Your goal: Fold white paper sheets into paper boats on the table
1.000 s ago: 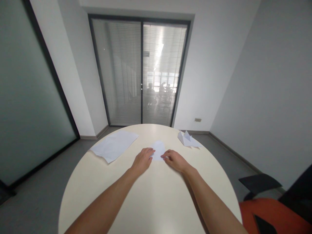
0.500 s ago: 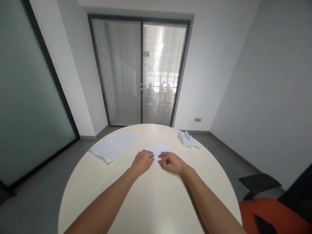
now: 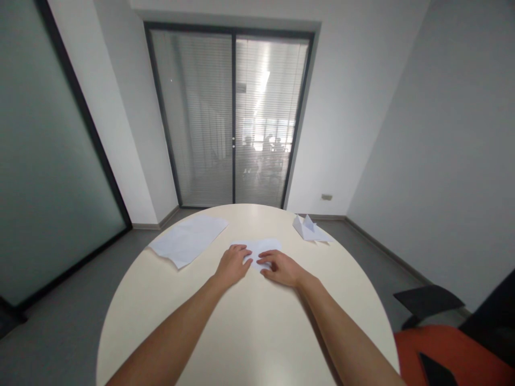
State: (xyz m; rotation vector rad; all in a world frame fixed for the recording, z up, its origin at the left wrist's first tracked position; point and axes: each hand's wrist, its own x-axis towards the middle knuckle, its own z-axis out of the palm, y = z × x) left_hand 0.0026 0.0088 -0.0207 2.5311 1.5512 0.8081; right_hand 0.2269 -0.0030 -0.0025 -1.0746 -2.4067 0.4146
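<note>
A small white paper [image 3: 263,245] lies on the round cream table [image 3: 249,332] between my hands. My left hand [image 3: 234,264] rests on its left part, fingers spread with the thumb apart. On the right part lies my right hand [image 3: 278,266], its fingers slightly curled and apart, touching the paper. Neither hand is closed round anything. The near edge of the paper is partly hidden by the fingers.
A large white sheet [image 3: 189,240] lies at the table's back left. Folded white paper [image 3: 310,230] stands at the back right, near the edge. An orange and black chair [image 3: 450,348] is at the lower right.
The fingers of both hands have shifted slightly on the small paper and look more spread. The large sheet and the folded paper have not moved.
</note>
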